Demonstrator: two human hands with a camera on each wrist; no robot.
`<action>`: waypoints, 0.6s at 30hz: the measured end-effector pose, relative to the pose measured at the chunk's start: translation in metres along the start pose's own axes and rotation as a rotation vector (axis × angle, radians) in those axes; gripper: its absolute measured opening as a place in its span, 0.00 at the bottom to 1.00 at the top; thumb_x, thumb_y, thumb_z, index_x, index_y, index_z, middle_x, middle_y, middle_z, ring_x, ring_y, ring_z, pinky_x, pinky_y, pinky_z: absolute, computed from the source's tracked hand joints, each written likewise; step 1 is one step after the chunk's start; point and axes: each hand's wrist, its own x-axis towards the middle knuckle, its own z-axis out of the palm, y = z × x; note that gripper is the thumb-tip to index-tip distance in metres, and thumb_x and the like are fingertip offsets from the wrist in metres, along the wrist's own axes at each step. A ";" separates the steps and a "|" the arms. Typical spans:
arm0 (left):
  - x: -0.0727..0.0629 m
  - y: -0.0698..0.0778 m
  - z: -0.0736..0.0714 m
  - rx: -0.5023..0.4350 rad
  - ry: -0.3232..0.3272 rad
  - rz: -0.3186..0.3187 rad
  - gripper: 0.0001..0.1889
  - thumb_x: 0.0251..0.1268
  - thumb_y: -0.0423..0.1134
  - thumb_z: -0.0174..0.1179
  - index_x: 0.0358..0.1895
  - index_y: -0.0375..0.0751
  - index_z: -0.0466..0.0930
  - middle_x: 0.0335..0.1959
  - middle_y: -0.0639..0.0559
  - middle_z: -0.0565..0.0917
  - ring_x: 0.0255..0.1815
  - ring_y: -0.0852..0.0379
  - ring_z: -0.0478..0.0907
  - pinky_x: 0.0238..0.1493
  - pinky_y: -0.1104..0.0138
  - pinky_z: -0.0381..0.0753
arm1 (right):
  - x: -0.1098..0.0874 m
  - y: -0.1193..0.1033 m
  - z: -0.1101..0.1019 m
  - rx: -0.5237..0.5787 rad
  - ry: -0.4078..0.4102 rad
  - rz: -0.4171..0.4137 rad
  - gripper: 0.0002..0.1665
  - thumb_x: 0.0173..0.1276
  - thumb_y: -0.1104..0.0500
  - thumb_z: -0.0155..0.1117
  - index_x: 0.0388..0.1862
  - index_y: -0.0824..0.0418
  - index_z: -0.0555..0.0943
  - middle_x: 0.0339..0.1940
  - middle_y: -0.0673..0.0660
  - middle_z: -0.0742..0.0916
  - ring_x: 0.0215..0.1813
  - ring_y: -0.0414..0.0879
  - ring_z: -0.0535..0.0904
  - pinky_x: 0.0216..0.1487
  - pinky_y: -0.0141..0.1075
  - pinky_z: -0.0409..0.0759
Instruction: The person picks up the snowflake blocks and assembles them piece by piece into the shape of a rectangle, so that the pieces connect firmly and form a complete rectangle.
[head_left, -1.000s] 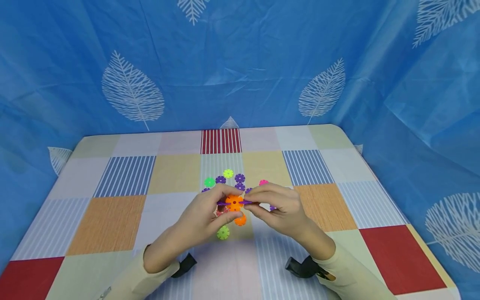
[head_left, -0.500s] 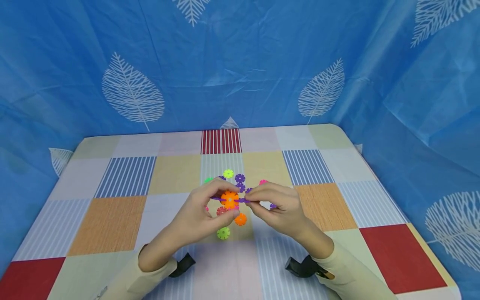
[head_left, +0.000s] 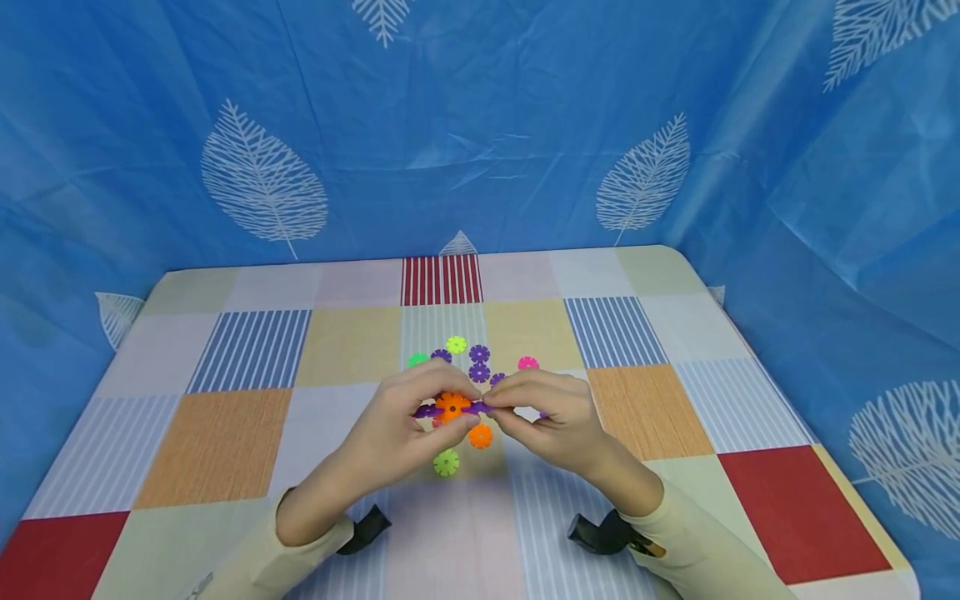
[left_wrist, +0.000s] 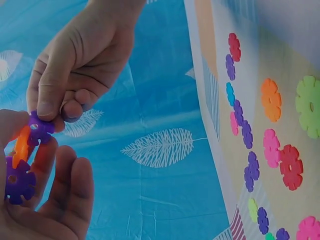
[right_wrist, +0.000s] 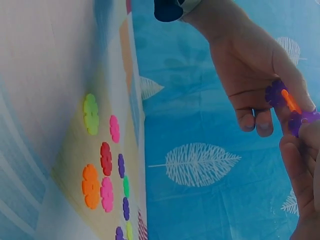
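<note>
My left hand (head_left: 401, 412) grips an orange snowflake disc (head_left: 452, 407) that is joined on edge to purple discs, with thumb and index finger curled about it. One purple snowflake disc (left_wrist: 20, 181) sits on the palm side in the left wrist view. On the other side, the thumb and index finger of my right hand (head_left: 551, 408) pinch another purple disc (left_wrist: 40, 129). Both hands' fingertips nearly meet above the table. Fingers partly cover the joints, so how deep the slots fit I cannot tell.
Loose snowflake discs lie under and behind the hands: an orange one (head_left: 481, 435), a lime one (head_left: 446, 462), a pink one (head_left: 528, 363), a yellow one (head_left: 457, 344) and several purple ones (head_left: 479, 354). A patchwork cloth (head_left: 330, 346) covers the table. A blue curtain (head_left: 465, 125) hangs behind.
My left hand has shifted slightly left with the orange disc and its purple discs. The right hand has moved a little left, still pinching its purple disc close to the orange one.
</note>
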 end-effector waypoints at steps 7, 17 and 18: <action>0.002 -0.006 0.000 0.014 0.029 0.113 0.07 0.62 0.30 0.65 0.41 0.43 0.84 0.40 0.56 0.82 0.39 0.61 0.77 0.37 0.70 0.82 | 0.007 0.000 -0.003 0.056 -0.021 0.055 0.08 0.67 0.64 0.65 0.35 0.71 0.82 0.31 0.61 0.86 0.31 0.49 0.84 0.36 0.35 0.84; 0.003 -0.009 -0.011 0.140 0.060 0.120 0.11 0.57 0.25 0.67 0.43 0.42 0.85 0.39 0.54 0.82 0.37 0.61 0.80 0.40 0.72 0.81 | -0.018 0.034 -0.049 -0.048 -0.387 0.555 0.17 0.60 0.66 0.72 0.48 0.54 0.84 0.42 0.47 0.84 0.37 0.40 0.79 0.33 0.35 0.81; 0.003 -0.009 -0.012 0.146 0.063 0.119 0.12 0.57 0.25 0.67 0.43 0.41 0.85 0.40 0.54 0.82 0.38 0.61 0.81 0.40 0.72 0.81 | -0.020 0.037 -0.053 -0.062 -0.452 0.594 0.15 0.61 0.64 0.72 0.47 0.53 0.84 0.41 0.46 0.84 0.37 0.40 0.78 0.33 0.35 0.81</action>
